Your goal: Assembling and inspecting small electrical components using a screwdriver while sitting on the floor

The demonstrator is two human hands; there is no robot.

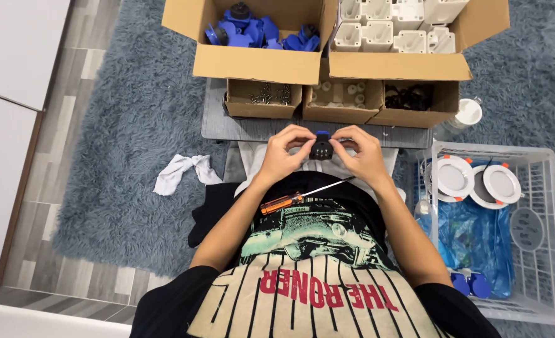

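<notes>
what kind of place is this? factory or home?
Likely a home floor used for piecework assembly: a shaggy grey rug, cardboard boxes of blue parts and white housings, and a white crate holding round lamps.

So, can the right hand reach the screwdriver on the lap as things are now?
Probably yes. The screwdriver lies uncovered on the lap, just below both hands. But the right hand and left hand together hold a small black and blue part, so it must let go first.
</notes>
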